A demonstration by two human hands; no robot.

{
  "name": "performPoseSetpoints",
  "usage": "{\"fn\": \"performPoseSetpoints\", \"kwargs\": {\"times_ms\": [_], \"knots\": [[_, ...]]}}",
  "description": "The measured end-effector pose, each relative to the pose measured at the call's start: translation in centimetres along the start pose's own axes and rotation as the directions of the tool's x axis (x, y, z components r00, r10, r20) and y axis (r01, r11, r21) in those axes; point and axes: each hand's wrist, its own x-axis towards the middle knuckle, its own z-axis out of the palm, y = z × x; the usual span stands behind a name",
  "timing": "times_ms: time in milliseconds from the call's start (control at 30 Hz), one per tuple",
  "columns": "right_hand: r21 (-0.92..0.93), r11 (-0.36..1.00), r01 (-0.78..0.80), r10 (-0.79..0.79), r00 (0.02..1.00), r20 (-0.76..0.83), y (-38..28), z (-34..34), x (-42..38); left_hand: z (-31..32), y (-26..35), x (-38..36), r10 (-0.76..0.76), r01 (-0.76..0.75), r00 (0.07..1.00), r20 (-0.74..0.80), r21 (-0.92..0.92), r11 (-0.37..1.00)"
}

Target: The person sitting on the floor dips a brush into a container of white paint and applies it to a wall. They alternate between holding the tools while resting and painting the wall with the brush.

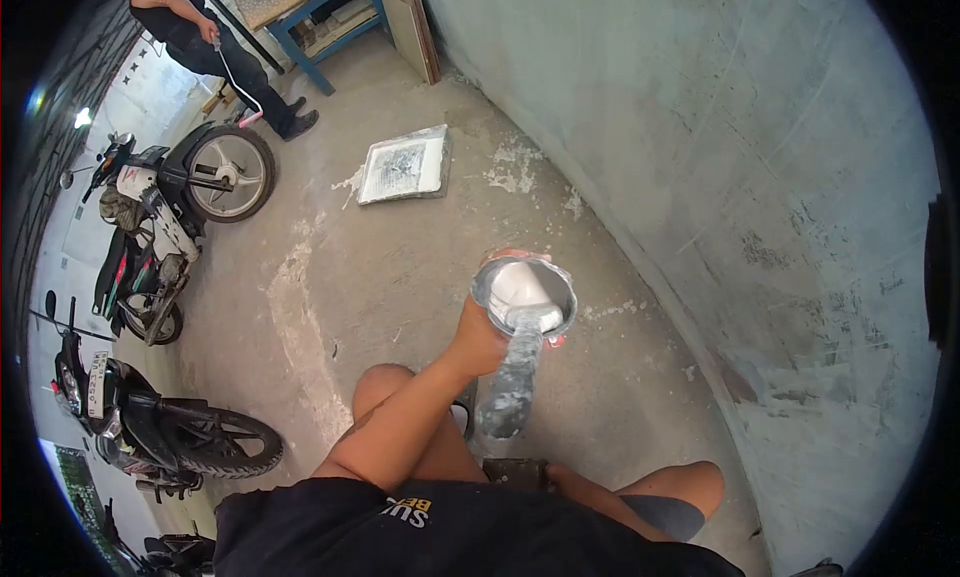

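Observation:
My left hand (485, 332) is wrapped round the side of a metal can (570, 295) smeared with paint. White paint (515, 282) fills part of the can. A brush with a thick, paint-stained grey handle (508, 397) rests in the can, its handle leaning over the near rim towards me; no fingers show on it. Low in the view, a bare limb (590, 497) reaches a dark block (515, 472) near my shirt; whether it ends in my right hand cannot be made out.
A white paint tray (440, 162) lies on the stained floor (350, 277). Another person (225, 62) stands at the upper left, holding a roller (250, 118). Motorcycles (150, 197) line the left side. A blue table (300, 27) and boards (410, 27) stand near the grey wall (720, 177).

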Motion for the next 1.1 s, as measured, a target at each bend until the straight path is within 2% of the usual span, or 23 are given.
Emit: {"fn": "performPoseSetpoints", "kwargs": {"times_ms": [167,267,400,500,567,667,767,867,967,1000,1033,1100], "knots": [[-0.017,0.999,0.045,-0.045,0.999,-0.027,-1.6,-3.1,-0.7,0.7,0.1,0.2,0.047,-0.046,0.999,0.02,-0.049,0.998],[-0.036,0.997,0.065,-0.066,0.998,-0.024,-2.3,-3.9,-0.9,0.8,-1.6,-0.1,-0.022,0.024,0.999,0.037,-0.062,0.998],[-0.047,0.997,0.065,-0.066,0.998,-0.02,-1.8,-4.4,-1.2,1.1,-0.9,-0.1,-0.055,0.057,0.998,0.041,-0.05,0.997],[-0.037,0.997,0.063,-0.064,0.998,-0.03,-1.7,-5.0,-1.3,1.2,-0.4,0.1,-0.011,0.02,0.998,0.063,-0.15,0.988],[-0.033,0.998,0.062,-0.063,0.997,-0.04,-1.7,-5.8,-1.5,0.8,-0.2,0.1,0.004,0.004,0.995,0.102,-0.073,0.997],[-0.016,0.998,0.063,-0.064,0.996,-0.068,-1.6,-7.4,-1.3,0.7,-1.0,0.0,-0.042,0.052,0.994,0.103,-0.088,0.995],[0.008,0.997,0.08,-0.079,0.993,-0.088,-2.4,-8.5,-0.6,0.4,-1.4,0.2,-0.009,0.014,0.995,0.101,-0.053,0.998],[0.056,0.995,0.079,-0.073,0.991,-0.108,-2.3,-8.7,0.0,0.3,-1.4,0.6,0.039,-0.027,0.993,0.109,-0.112,0.993],[0.105,0.992,0.067,-0.052,0.99,-0.134,-1.1,-8.7,0.1,0.4,-1.1,0.8,0.017,-0.004,0.994,0.111,-0.122,0.993],[0.12,0.991,0.066,-0.048,0.989,-0.143,-0.9,-8.7,0.2,0.4,-0.5,1.0,0.006,-0.004,0.992,0.127,-0.017,1.0],[0.135,0.989,0.066,-0.046,0.987,-0.153,-0.8,-8.8,0.2,0.5,-0.7,1.1,0.014,-0.01,0.99,0.144,-0.025,1.0],[0.156,0.986,0.067,-0.04,0.985,-0.169,-0.4,-8.7,0.1,0.9,-1.1,1.1,0.074,-0.047,0.985,0.159,-0.171,0.984]]}}
